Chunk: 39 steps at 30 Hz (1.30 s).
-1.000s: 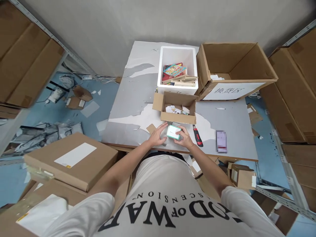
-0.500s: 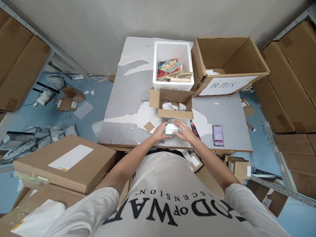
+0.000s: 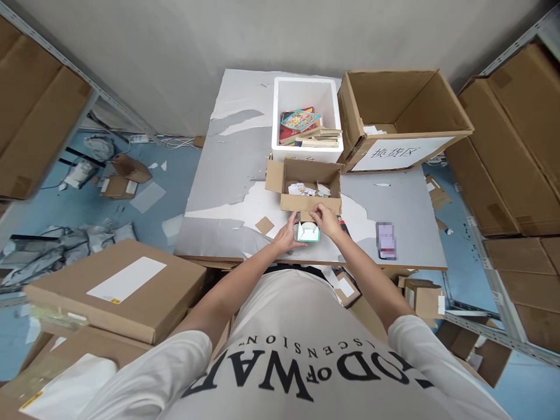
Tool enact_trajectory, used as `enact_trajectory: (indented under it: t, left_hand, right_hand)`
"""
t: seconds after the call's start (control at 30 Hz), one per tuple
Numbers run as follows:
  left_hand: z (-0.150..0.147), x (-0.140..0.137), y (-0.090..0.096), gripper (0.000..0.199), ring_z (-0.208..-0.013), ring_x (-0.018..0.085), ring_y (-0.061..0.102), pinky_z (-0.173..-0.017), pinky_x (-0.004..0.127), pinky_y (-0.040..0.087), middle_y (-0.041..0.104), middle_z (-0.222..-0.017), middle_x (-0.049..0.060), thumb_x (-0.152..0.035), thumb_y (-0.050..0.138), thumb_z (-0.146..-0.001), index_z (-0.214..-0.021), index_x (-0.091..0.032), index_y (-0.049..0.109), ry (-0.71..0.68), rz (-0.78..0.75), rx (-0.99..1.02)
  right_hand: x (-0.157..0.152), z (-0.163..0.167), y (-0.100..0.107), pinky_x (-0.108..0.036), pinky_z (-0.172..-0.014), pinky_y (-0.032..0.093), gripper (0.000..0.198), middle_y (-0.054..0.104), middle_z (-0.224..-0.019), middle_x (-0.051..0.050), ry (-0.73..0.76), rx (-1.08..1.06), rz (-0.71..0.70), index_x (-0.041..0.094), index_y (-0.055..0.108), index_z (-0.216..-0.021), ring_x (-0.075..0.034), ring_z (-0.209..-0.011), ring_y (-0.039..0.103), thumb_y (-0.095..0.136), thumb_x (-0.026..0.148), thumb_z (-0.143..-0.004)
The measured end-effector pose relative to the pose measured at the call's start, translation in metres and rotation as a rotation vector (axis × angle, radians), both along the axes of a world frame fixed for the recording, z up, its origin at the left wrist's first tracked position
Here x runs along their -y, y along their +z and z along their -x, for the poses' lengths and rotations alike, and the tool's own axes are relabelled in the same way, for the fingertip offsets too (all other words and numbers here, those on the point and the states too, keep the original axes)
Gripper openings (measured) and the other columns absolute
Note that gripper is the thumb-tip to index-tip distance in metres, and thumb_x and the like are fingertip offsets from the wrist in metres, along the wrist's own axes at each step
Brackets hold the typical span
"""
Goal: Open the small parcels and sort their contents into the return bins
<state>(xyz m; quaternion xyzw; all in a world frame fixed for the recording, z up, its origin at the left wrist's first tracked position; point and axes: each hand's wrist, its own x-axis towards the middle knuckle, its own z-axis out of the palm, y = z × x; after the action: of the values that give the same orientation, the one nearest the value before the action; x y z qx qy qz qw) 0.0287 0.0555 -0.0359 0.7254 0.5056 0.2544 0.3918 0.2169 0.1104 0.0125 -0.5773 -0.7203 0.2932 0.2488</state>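
Note:
My left hand (image 3: 286,233) is wrapped round the left side of a small white and green box (image 3: 308,233) near the table's front edge. The box's white end flaps are up. Just above it, my right hand (image 3: 326,220) pinches a small brown piece of cardboard (image 3: 307,216) at the box's far side. Right behind my hands stands an open brown carton (image 3: 310,202) with small paper pieces inside. A red and black cutter (image 3: 343,224) lies partly hidden under my right hand.
On the table (image 3: 210,192) a white foam box (image 3: 307,153) holds several books. A large open carton (image 3: 406,153) with a handwritten label stands beside it. A phone (image 3: 387,240) lies at the right, a brown cardboard square (image 3: 264,225) at the left. Stacked cartons (image 3: 109,291) flank my left side.
My right hand has moved up from the box and now pinches the brown cardboard. The box has tilted, and its end now shows raised flaps.

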Motion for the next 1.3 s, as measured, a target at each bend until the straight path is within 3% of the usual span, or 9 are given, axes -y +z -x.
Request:
enact_trajectory:
  t: [0.17,0.3,0.4,0.5,0.7,0.77,0.93,1.2,1.3]
  left_hand:
    - [0.001,-0.004,0.001,0.102,-0.124,0.031,0.051,-0.102,0.044,0.043,0.052,-0.132,0.015,-0.039,0.085,-0.058,-0.143,-0.022,0.031,-0.106,-0.111,-0.046]
    - [0.001,-0.007,-0.001,0.102,-0.123,0.031,0.051,-0.102,0.045,0.043,0.052,-0.132,0.015,-0.040,0.085,-0.058,-0.142,-0.020,0.032,-0.091,-0.135,-0.031]
    - [-0.001,-0.007,-0.003,0.099,-0.124,0.031,0.051,-0.103,0.045,0.042,0.052,-0.133,0.016,-0.042,0.084,-0.059,-0.140,-0.019,0.033,-0.089,-0.145,-0.022]
    - [-0.002,-0.006,-0.004,0.092,-0.124,0.031,0.051,-0.103,0.046,0.042,0.052,-0.133,0.016,-0.044,0.080,-0.063,-0.139,-0.019,0.035,-0.075,-0.146,-0.010]
    - [-0.002,-0.007,-0.004,0.093,-0.124,0.031,0.050,-0.103,0.047,0.042,0.052,-0.133,0.016,-0.040,0.082,-0.061,-0.138,-0.019,0.035,-0.076,-0.134,0.017]
    - [-0.001,-0.007,-0.005,0.092,-0.124,0.032,0.051,-0.103,0.048,0.042,0.052,-0.133,0.016,-0.036,0.081,-0.061,-0.138,-0.019,0.035,-0.085,-0.134,0.017]
    - [-0.001,-0.009,-0.004,0.087,-0.125,0.031,0.050,-0.104,0.046,0.042,0.051,-0.134,0.016,-0.030,0.077,-0.063,-0.138,-0.016,0.034,-0.105,-0.140,0.020]
    - [0.016,-0.010,0.021,0.094,-0.132,0.030,0.043,-0.108,0.042,0.038,0.042,-0.145,0.016,-0.024,0.069,-0.063,-0.145,-0.015,0.025,-0.257,-0.118,-0.025]
    - [0.014,-0.010,0.035,0.074,-0.131,0.028,0.045,-0.108,0.042,0.038,0.044,-0.144,0.015,-0.030,0.060,-0.075,-0.142,-0.015,0.031,-0.233,-0.081,-0.081]
  right_hand:
    - [0.006,-0.002,-0.001,-0.029,-0.066,0.044,0.023,0.065,-0.078,-0.005,0.060,0.041,-0.045,0.019,0.060,-0.082,-0.017,-0.069,0.057,0.044,0.033,-0.091]
    - [0.021,-0.009,0.009,-0.034,-0.075,0.046,0.024,0.063,-0.106,-0.012,0.045,0.163,-0.262,0.020,0.064,-0.097,-0.023,-0.090,0.059,0.043,0.030,-0.093]
    - [0.037,-0.014,0.019,-0.041,-0.085,0.045,0.024,0.061,-0.114,-0.014,0.218,0.268,-0.363,0.020,0.065,-0.105,-0.027,-0.102,0.056,0.051,0.033,-0.090]
    - [0.048,-0.016,0.024,-0.048,-0.091,0.042,0.032,0.060,-0.117,-0.015,0.424,0.356,-0.336,0.020,0.065,-0.107,-0.032,-0.107,0.053,0.062,0.040,-0.083]
    - [0.072,-0.015,0.013,-0.047,-0.099,0.038,0.013,0.064,-0.115,-0.011,0.445,0.255,-0.364,0.022,0.066,-0.096,-0.026,-0.111,0.055,0.055,0.022,-0.088]
    - [0.085,-0.015,0.006,-0.046,-0.099,0.038,0.018,0.066,-0.112,-0.009,0.456,0.233,-0.402,0.024,0.066,-0.093,-0.023,-0.110,0.057,0.050,0.016,-0.090]
    - [0.106,-0.021,-0.008,-0.044,-0.092,0.042,0.021,0.066,-0.111,-0.010,0.498,0.275,-0.407,0.025,0.065,-0.105,-0.024,-0.104,0.059,0.052,0.022,-0.090]
    - [0.095,-0.026,0.001,-0.042,-0.086,0.045,0.027,0.066,-0.104,-0.010,0.474,0.261,-0.418,0.025,0.065,-0.106,-0.023,-0.095,0.059,0.045,0.019,-0.090]
    - [0.077,-0.024,0.018,-0.041,-0.086,0.043,0.029,0.066,-0.111,-0.010,0.455,0.283,-0.366,0.022,0.062,-0.114,-0.024,-0.098,0.057,0.046,0.020,-0.091]
